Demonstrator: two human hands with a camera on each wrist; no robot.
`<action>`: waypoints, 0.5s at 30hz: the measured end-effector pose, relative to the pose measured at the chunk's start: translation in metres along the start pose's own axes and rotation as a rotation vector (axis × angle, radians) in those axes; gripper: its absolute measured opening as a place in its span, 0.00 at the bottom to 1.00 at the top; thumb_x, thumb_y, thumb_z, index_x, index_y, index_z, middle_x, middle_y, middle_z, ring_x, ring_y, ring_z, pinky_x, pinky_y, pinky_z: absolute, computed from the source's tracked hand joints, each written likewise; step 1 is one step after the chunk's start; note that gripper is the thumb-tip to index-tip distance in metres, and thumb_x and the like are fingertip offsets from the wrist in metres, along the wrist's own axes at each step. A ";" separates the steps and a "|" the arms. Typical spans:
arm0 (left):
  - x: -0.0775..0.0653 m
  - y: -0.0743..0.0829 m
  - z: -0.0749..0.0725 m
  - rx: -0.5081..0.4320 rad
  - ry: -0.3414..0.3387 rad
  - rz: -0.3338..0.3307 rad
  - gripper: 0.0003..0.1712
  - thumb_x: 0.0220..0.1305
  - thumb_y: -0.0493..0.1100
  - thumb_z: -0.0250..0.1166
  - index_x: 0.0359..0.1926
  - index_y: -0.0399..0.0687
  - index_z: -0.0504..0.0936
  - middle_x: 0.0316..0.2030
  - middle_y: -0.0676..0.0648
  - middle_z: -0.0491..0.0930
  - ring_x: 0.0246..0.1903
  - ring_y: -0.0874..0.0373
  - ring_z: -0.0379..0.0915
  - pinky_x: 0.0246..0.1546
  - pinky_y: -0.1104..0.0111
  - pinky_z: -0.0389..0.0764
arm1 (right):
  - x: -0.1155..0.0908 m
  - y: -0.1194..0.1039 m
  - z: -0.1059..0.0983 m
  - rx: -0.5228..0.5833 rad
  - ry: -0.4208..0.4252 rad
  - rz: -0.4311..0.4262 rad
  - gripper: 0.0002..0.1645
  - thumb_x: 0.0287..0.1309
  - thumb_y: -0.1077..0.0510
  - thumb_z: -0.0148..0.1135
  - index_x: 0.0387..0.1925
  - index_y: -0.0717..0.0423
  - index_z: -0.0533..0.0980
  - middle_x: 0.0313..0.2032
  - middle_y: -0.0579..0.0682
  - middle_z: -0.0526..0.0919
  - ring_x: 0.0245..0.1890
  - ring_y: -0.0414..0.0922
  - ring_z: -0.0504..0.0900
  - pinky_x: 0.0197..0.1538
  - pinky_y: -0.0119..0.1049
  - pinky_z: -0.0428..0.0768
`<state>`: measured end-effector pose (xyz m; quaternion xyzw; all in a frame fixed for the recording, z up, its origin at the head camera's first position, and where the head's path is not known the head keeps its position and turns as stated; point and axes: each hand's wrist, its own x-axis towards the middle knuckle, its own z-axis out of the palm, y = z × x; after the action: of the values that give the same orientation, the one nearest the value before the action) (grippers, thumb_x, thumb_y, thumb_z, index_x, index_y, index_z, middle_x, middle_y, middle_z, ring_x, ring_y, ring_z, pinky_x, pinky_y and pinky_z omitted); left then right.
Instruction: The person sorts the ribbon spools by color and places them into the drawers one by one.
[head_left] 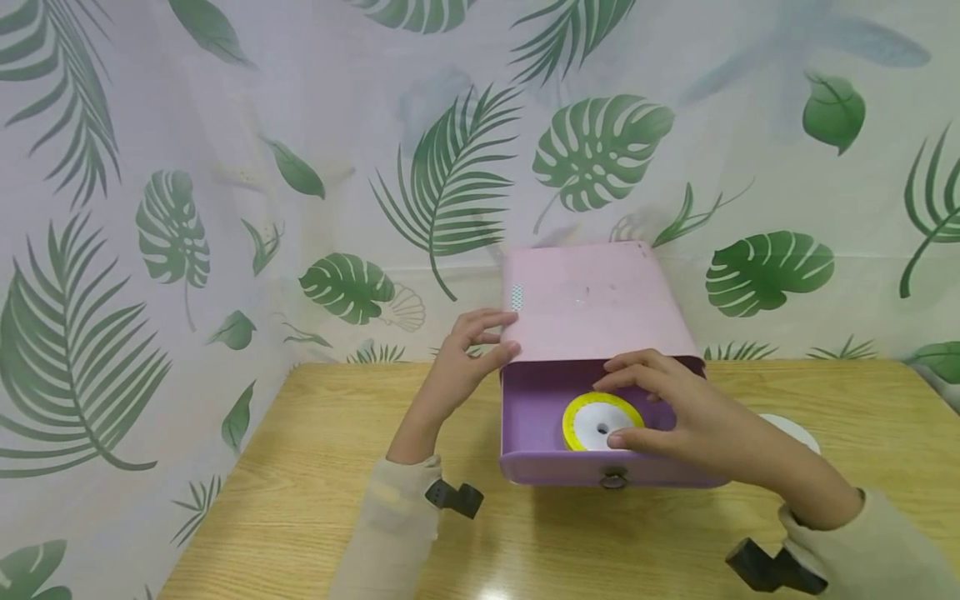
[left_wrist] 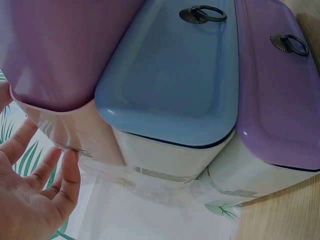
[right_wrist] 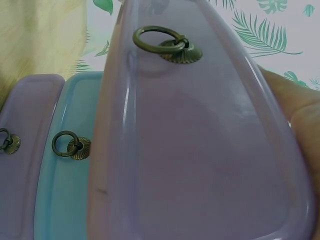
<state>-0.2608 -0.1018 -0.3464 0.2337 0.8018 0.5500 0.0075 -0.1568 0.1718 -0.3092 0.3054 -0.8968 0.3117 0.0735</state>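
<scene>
A spool of yellow ribbon (head_left: 581, 429) with a white face and a dark centre hole lies in the pulled-out top purple drawer (head_left: 525, 417) of a small pink cabinet (head_left: 585, 304). My right hand (head_left: 675, 412) is over the drawer, thumb and fingers spread apart around the spool's right part; whether they touch it I cannot tell. At the cabinet's left side, my left hand (head_left: 465, 362) rests its fingertips near the top edge. The left wrist view shows those loosely bent fingers (left_wrist: 67, 187) by the pink wall. A metal ring pull (right_wrist: 157, 40) hangs on the drawer front.
Below the pulled-out drawer, a blue drawer (left_wrist: 170, 70) and another purple drawer (left_wrist: 280, 95) are closed, each with a ring pull. A white round object (head_left: 791, 429) lies on the wooden table (head_left: 300, 467), partly behind the right forearm. A leaf-patterned cloth (head_left: 337, 167) hangs behind.
</scene>
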 end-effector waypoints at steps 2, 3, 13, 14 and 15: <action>0.000 0.001 0.001 0.002 0.000 -0.002 0.26 0.63 0.51 0.63 0.63 0.57 0.75 0.67 0.50 0.61 0.59 0.46 0.68 0.50 0.56 0.79 | -0.001 0.001 0.000 -0.011 0.032 -0.022 0.25 0.51 0.50 0.72 0.52 0.46 0.77 0.58 0.50 0.74 0.59 0.48 0.73 0.59 0.36 0.74; 0.000 0.001 0.001 0.003 -0.001 -0.003 0.26 0.63 0.51 0.63 0.63 0.57 0.75 0.67 0.50 0.61 0.59 0.47 0.68 0.50 0.56 0.79 | -0.001 0.001 0.000 -0.016 0.050 -0.036 0.25 0.51 0.51 0.73 0.52 0.46 0.77 0.58 0.50 0.74 0.58 0.47 0.73 0.59 0.30 0.72; 0.001 0.003 0.000 -0.003 0.000 0.006 0.26 0.64 0.49 0.63 0.63 0.56 0.75 0.67 0.50 0.61 0.58 0.46 0.68 0.51 0.56 0.78 | -0.012 -0.010 -0.008 -0.015 0.127 -0.139 0.25 0.49 0.60 0.73 0.51 0.46 0.76 0.51 0.40 0.78 0.45 0.32 0.74 0.45 0.24 0.74; 0.001 0.002 0.000 -0.002 -0.001 0.007 0.26 0.64 0.49 0.63 0.63 0.56 0.75 0.67 0.50 0.61 0.58 0.46 0.68 0.51 0.56 0.78 | -0.014 -0.011 -0.009 -0.011 0.136 -0.152 0.26 0.48 0.61 0.73 0.50 0.46 0.76 0.50 0.40 0.79 0.44 0.32 0.74 0.45 0.23 0.74; 0.001 0.002 0.000 -0.004 -0.002 0.006 0.26 0.64 0.49 0.63 0.63 0.56 0.75 0.67 0.50 0.61 0.58 0.46 0.68 0.51 0.56 0.78 | -0.016 -0.012 -0.009 -0.014 0.146 -0.163 0.27 0.47 0.62 0.73 0.50 0.46 0.76 0.49 0.40 0.79 0.43 0.32 0.74 0.44 0.23 0.73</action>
<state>-0.2612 -0.1010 -0.3443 0.2368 0.7999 0.5514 0.0070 -0.1378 0.1778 -0.3006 0.3534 -0.8633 0.3196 0.1662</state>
